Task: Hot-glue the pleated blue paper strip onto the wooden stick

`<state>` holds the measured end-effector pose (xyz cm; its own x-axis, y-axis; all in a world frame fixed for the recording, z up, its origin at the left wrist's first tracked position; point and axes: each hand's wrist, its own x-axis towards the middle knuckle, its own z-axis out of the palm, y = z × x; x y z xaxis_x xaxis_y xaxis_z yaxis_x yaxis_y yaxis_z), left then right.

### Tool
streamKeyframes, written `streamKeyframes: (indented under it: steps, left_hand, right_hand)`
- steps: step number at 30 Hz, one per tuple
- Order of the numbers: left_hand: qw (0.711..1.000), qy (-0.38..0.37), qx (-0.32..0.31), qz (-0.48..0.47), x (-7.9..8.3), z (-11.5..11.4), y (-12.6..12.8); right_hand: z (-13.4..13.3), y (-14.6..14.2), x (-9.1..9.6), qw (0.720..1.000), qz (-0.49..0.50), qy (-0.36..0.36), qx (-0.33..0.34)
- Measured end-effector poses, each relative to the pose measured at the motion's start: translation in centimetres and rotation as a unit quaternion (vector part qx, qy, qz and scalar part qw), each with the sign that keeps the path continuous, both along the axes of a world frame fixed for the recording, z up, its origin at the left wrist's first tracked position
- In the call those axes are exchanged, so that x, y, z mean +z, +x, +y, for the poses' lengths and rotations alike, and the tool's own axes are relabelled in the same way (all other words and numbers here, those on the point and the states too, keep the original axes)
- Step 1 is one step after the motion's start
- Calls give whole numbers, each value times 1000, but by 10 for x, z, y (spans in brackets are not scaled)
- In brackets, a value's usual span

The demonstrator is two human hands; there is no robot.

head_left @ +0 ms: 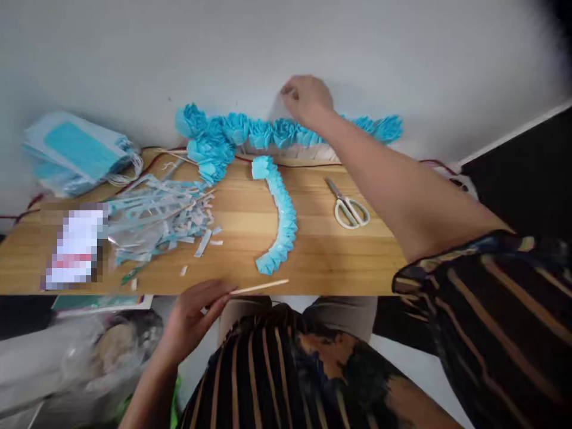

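Note:
My left hand (194,313) is at the table's front edge, its fingers pinched on one end of a thin, pale wooden stick (263,287) that points right. Above the back of the table my right hand (308,98) is raised close to the wall, fingers curled together; whether anything small is in them is hidden. Just under it runs a row of blue ruffled flowers (260,133), partly covered by my right forearm. A pleated light-blue strip (287,220) lies curved on the wood between my hands.
Scissors with white handles (351,211) lie right of the strip. To the left are a heap of cut white and blue scraps (165,208), a stack of blue face masks (80,149) and a blurred-out rectangular object (75,247). Plastic bags (89,357) sit below the table (375,268).

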<state>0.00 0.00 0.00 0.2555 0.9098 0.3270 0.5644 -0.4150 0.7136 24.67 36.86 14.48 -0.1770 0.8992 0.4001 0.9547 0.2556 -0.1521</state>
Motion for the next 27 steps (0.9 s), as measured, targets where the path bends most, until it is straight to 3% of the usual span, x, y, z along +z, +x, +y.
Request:
streamKeyframes:
  steps: [5,9,15,20,23,27]
  left_hand:
    - [1000,-16,10,-9,11,3,0]
    - [1000,-21,10,-15,20,3,-5]
    - [999,-4,45,22,28,5,-12]
    - [997,9,58,51,33,11,-12]
    - [997,-1,60,54,37,14,-10]
    - [997,8,52,50,38,16,-7]
  right_hand:
    - [-44,20,15,998,32,21,57]
    - [-109,42,7,982,42,26,183]
    - [-210,70,-52,943,33,47,328]
    - [-278,69,-107,923,7,-5,386]
    - [-296,61,-126,929,-12,0,371]
    - [-296,49,-138,937,-52,6,346]
